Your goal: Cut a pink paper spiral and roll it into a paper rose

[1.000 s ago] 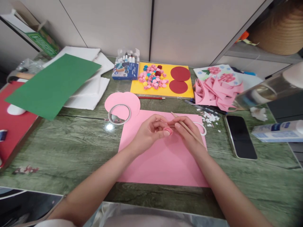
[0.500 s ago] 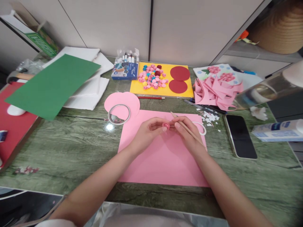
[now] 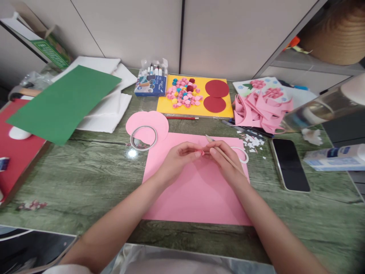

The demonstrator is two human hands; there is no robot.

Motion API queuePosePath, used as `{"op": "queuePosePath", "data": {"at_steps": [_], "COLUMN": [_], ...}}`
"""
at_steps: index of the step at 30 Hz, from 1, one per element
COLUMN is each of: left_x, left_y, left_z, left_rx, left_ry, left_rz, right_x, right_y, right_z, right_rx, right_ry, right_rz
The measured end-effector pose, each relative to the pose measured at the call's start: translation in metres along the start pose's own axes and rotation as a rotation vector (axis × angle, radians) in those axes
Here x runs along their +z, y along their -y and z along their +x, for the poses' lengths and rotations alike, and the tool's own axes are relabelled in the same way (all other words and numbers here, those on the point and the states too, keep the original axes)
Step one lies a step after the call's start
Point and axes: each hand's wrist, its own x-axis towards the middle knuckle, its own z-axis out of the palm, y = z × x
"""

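Over a pink paper sheet (image 3: 196,194) my two hands meet, fingertips close together. My left hand (image 3: 182,156) pinches a small rolled pink paper piece (image 3: 202,152), mostly covered by my fingers. A thin pale wooden stick (image 3: 228,158) lies in my right hand (image 3: 225,158), its pointed end up past the fingers. My right fingertips are beside the paper piece; whether they touch it I cannot tell. A white tape ring (image 3: 244,155) sits right of my right hand, partly covered by it. Left of the sheet, a silver-edged tape roll (image 3: 156,139) rests over pink paper circles (image 3: 152,120).
Behind lies a yellow sheet (image 3: 196,111) with several small paper rolls (image 3: 184,93) and two dark red circles (image 3: 215,97). Pink scraps (image 3: 262,112), white bits (image 3: 253,141) and a phone (image 3: 290,163) are at right. Green paper (image 3: 67,102) and a marker box (image 3: 151,85) are leftward.
The pink paper piece has turned in my left fingers: its round coil face showed before, and now only a small edge shows. Both hands stay in nearly the same place.
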Motion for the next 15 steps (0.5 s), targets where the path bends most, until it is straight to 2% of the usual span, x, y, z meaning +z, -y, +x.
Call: {"op": "queuePosePath", "data": {"at_steps": [6, 15], "left_x": [0.0005, 0.0054], "left_y": [-0.0016, -0.0091], "left_z": [0.0001, -0.0055], "left_rx": [0.019, 0.105], "left_ry": [-0.013, -0.049], "left_rz": [-0.004, 0.195], "right_x": [-0.0001, 0.0], "right_y": [-0.0005, 0.0004], "right_z": [0.0001, -0.0007], "right_rx": [0.001, 0.014], "right_ry": [0.016, 0.017], "right_rz": [0.018, 0.016]}}
